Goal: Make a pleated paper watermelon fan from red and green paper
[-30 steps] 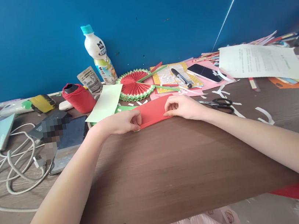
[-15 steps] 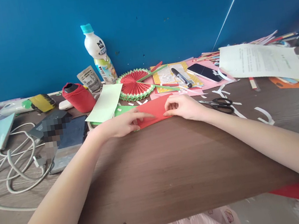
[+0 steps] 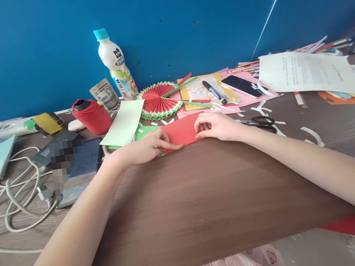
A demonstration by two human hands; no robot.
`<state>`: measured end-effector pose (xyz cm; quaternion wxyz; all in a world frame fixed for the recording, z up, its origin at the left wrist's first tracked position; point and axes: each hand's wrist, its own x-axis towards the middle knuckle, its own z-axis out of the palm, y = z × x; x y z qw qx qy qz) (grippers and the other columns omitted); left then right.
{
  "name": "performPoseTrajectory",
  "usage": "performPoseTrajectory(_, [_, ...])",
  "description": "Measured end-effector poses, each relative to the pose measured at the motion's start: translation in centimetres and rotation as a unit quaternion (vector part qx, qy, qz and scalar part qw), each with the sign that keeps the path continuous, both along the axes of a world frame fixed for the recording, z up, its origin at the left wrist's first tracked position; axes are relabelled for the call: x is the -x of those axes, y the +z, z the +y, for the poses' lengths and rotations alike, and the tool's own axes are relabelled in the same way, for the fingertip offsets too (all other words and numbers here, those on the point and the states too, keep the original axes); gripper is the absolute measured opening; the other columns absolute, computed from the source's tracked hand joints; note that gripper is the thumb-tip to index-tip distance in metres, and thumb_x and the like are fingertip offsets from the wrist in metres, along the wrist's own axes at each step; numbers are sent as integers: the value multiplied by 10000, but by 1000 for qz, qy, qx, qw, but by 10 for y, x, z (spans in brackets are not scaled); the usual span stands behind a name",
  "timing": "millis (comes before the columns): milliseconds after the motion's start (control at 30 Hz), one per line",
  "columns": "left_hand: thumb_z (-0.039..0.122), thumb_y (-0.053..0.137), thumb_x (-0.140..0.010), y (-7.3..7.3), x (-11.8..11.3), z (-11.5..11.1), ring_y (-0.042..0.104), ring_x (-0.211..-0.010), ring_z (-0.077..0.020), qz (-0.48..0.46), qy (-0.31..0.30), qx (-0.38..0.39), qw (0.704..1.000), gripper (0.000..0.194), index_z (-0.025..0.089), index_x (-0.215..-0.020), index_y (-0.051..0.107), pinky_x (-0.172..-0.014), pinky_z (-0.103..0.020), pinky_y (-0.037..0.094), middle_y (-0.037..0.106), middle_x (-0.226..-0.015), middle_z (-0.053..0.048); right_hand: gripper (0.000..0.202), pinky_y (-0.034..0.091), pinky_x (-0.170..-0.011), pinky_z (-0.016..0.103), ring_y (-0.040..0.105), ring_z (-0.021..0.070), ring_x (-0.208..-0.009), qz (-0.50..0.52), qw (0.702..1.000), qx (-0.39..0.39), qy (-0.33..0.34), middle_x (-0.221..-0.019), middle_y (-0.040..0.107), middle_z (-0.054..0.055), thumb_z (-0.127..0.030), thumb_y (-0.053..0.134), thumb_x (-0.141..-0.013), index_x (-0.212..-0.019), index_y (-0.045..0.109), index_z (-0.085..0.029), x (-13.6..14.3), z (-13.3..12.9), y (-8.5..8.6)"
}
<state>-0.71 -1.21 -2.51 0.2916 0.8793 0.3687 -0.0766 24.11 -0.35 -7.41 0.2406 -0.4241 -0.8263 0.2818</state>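
A red sheet of paper [image 3: 181,128] lies on the desk between my hands, with a green edge showing under its left end. My left hand [image 3: 148,148] rests at the left end of the sheet, its index finger along the near edge and the thumb close to it. At the right near corner, my right hand [image 3: 218,126] pinches the paper, fingers curled. Just behind the sheet lies a pleated red and green paper fan [image 3: 160,101]. Pale green paper [image 3: 123,125] lies beside my left wrist, partly over a green sheet [image 3: 146,131].
Scissors [image 3: 258,122] and white paper scraps lie by my right forearm. Farther back are a marker [image 3: 214,92], a phone [image 3: 241,85] and a printed sheet [image 3: 311,73]. A bottle [image 3: 117,66] leans on the blue wall. Cables [image 3: 12,204] and a dark phone [image 3: 82,170] lie left.
My left index finger has come down from over the red paper to its near edge, and the fingers have drawn closer together. My right hand keeps its pinch.
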Motion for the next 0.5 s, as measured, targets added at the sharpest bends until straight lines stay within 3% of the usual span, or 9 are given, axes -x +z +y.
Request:
performPoseTrajectory(267, [79, 343, -763, -3, -7, -2, 410, -911, -149, 2, 3, -61, 998, 505, 324, -1109, 616, -862, -227, 328, 439, -915, -30, 268, 303, -523, 240, 425, 103, -551, -52, 998, 8, -32, -626, 493, -26, -430, 622, -685, -708, 503, -190, 0, -2, 7])
performPoseTrajectory(500, [104, 385, -751, -2, -9, -3, 434, -896, -152, -6, 14, -61, 998, 462, 316, -1075, 639, -842, -223, 344, 463, -907, -24, 229, 356, -550, 252, 484, 116, -602, -22, 996, 83, 26, -692, 567, 4, -402, 603, -694, -739, 574, -180, -17, 7, 12])
